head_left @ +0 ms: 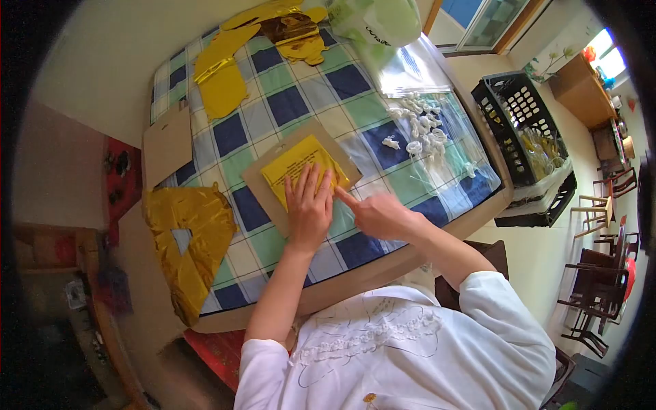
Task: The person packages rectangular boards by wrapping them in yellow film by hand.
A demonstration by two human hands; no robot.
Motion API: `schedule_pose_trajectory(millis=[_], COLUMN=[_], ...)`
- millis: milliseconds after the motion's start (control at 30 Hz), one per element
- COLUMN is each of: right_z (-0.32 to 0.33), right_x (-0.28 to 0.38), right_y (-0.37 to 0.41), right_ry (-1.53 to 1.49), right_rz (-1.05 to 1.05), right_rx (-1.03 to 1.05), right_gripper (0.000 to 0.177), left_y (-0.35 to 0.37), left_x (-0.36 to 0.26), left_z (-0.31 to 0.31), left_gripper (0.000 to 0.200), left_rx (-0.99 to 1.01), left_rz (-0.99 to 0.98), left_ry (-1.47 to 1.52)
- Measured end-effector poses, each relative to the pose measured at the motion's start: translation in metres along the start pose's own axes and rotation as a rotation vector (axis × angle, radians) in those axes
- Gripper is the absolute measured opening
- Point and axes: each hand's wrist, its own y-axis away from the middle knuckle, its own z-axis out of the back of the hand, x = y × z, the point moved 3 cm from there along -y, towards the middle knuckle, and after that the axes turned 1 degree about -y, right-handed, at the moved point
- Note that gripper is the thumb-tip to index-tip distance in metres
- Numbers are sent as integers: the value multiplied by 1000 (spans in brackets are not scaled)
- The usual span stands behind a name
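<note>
A yellow folded sheet with dark printed text (301, 160) lies on a brown cardboard piece (266, 167) on the checkered cloth. My left hand (309, 208) rests flat on the lower part of the yellow sheet, fingers stretched out and palm down. Beside it, my right hand (381, 213) points its index finger at the sheet's lower right edge; its other fingers are curled and slightly blurred, and whether they hold anything is hidden.
Gold foil pieces lie at the left (205, 239) and top (222, 85). Another cardboard sheet (169, 147) is at the left edge. White string bundles (427, 133), clear plastic bags (417, 72) and a green-white bag (376, 24) lie right. Black crates (523, 130) stand beyond.
</note>
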Motion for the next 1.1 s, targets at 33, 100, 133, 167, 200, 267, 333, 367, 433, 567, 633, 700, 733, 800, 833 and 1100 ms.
schedule_pose_trajectory(millis=[33, 100, 133, 167, 200, 267, 333, 367, 433, 567, 633, 700, 733, 800, 833, 1100], right_z=[0, -1, 0, 2, 3, 3, 7, 7, 6, 9, 11, 6, 4, 2, 2, 4], right_x=[-1, -3, -5, -8, -10, -15, -17, -18, -21, -25, -23, -25, -26, -27, -26, -16], right_y=[4, 13, 17, 21, 23, 24, 24, 22, 13, -7, -6, -1, 0, -4, -5, 12], right_ry=[-33, -94, -171, -251, -332, -243, -190, -180, -159, -235, -317, -317, -314, -280, -265, -196], right_rz=[13, 38, -11, -60, -110, -170, -245, -272, -321, -398, -284, -253, -240, -264, -275, -250], right_rx=[-20, -58, -134, -209, -283, -281, -260, -248, -222, -335, -464, -449, -441, -483, -505, -482], right_gripper=[71, 62, 51, 42, 34, 26, 30, 30, 32, 29, 26, 26, 26, 27, 28, 18], left_y=[0, -1, 0, 0, 0, 0, 0, 0, -2, 1, 1, 2, 2, 2, 2, 1], left_x=[0, 0, 1, 2, 2, 1, 1, 1, 0, 0, 1, 2, 2, 1, 0, 0], left_z=[0, -2, -4, -5, -5, -3, -4, -5, -3, -4, -5, -4, -5, -5, -4, -3], left_gripper=[33, 33, 33, 32, 32, 32, 31, 31, 32, 32, 33, 34, 34, 34, 34, 33], left_rx=[4, 13, 21, 31, 32, 34, 35, 34, 48, 55, 64, 69, 67, 65, 64, 68], left_rz=[6, 15, 17, 19, 32, 53, 51, 48, 35, 36, 37, 45, 48, 53, 53, 57], left_ry=[-3, -4, -5, -6, 6, 33, 24, 19, 9, 1, -6, -8, -3, 1, -3, 4])
